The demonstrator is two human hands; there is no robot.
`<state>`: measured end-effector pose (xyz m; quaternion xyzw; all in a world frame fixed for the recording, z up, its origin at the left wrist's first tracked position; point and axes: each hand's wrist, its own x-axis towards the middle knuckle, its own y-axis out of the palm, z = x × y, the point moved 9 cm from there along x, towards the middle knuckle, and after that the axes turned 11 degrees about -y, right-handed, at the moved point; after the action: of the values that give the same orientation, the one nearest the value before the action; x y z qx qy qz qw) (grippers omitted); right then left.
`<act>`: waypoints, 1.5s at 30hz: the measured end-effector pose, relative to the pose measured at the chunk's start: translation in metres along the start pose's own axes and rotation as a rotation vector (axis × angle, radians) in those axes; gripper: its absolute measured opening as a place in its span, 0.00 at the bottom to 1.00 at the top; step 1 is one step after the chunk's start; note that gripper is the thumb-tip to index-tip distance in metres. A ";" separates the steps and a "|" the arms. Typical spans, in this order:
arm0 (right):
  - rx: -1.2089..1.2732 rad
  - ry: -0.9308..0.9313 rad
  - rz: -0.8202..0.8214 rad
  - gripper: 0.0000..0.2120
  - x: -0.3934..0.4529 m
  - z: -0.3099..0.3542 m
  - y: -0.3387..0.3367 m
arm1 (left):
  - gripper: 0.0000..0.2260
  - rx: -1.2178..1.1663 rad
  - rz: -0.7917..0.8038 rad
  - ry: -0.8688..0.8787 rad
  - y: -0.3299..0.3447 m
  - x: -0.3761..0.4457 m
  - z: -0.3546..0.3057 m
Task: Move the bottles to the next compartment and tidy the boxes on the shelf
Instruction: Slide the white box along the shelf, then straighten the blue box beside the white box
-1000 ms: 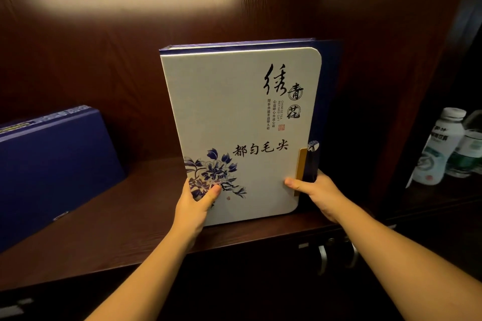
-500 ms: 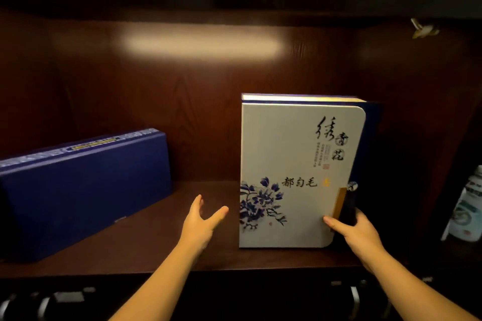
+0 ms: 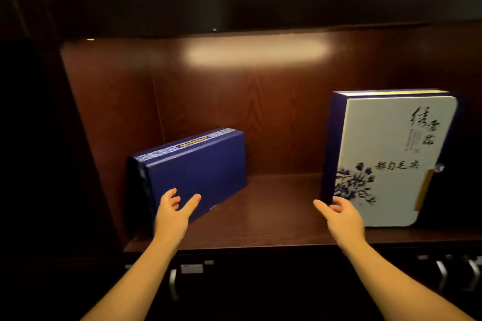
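Note:
A white box (image 3: pixel 391 161) with blue flowers and black calligraphy stands upright at the right end of the dark wooden shelf (image 3: pixel 260 219). A plain blue box (image 3: pixel 198 172) leans tilted at the shelf's left end, its patterned spine facing up. My left hand (image 3: pixel 173 212) is open, fingers spread, just in front of the blue box's lower front face. My right hand (image 3: pixel 339 215) is open too, beside the white box's lower left corner, holding nothing. No bottles are in view.
The compartment's left wall (image 3: pixel 104 138) stands close behind the blue box. A shelf board (image 3: pixel 234 5) runs overhead. Metal cabinet handles (image 3: pixel 173 284) sit below the shelf's front edge, with more handles (image 3: pixel 456 273) at the right.
Both hands have let go of the white box, which now stands on its own. The view has swung left. My left hand has reached over to the blue box.

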<state>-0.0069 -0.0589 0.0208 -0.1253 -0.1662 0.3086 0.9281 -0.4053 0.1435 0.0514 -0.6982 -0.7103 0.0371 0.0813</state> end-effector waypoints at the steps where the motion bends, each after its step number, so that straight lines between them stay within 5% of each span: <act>1: 0.015 -0.020 0.038 0.34 -0.005 0.012 0.021 | 0.36 0.004 -0.033 -0.001 -0.016 0.004 0.004; 8: 0.034 -0.120 0.191 0.37 0.007 0.071 0.142 | 0.39 0.025 -0.198 -0.007 -0.098 0.039 0.034; 14: 0.142 -0.127 0.259 0.40 0.052 0.094 0.215 | 0.39 -0.125 -0.147 -0.047 -0.090 0.091 0.045; 20: 0.186 -0.429 0.335 0.47 0.067 0.184 0.283 | 0.29 -0.215 -0.251 -0.149 -0.067 0.137 0.061; 24: 0.210 -0.317 0.382 0.55 0.064 0.206 0.315 | 0.25 -0.224 -0.283 -0.164 -0.054 0.148 0.056; 30: 0.120 -0.328 0.355 0.50 0.063 0.206 0.320 | 0.27 -0.243 -0.242 -0.088 -0.053 0.129 0.056; 34: 0.131 -0.345 0.358 0.48 0.068 0.201 0.320 | 0.17 -0.325 -0.198 -0.031 -0.056 0.128 0.042; 38: 0.333 -0.349 0.279 0.40 0.092 0.173 0.303 | 0.27 -0.368 -0.150 -0.047 -0.057 0.133 0.049; 42: 0.407 -0.072 0.322 0.54 0.140 0.116 0.301 | 0.40 -0.192 -0.132 -0.045 -0.060 0.137 0.051; 45: 0.503 0.006 0.477 0.63 0.153 0.102 0.320 | 0.32 -0.166 -0.120 -0.003 -0.059 0.126 0.047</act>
<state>-0.1006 0.2971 0.0419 0.0711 -0.0483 0.5479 0.8321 -0.4730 0.2709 0.0227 -0.6585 -0.7517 -0.0260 0.0241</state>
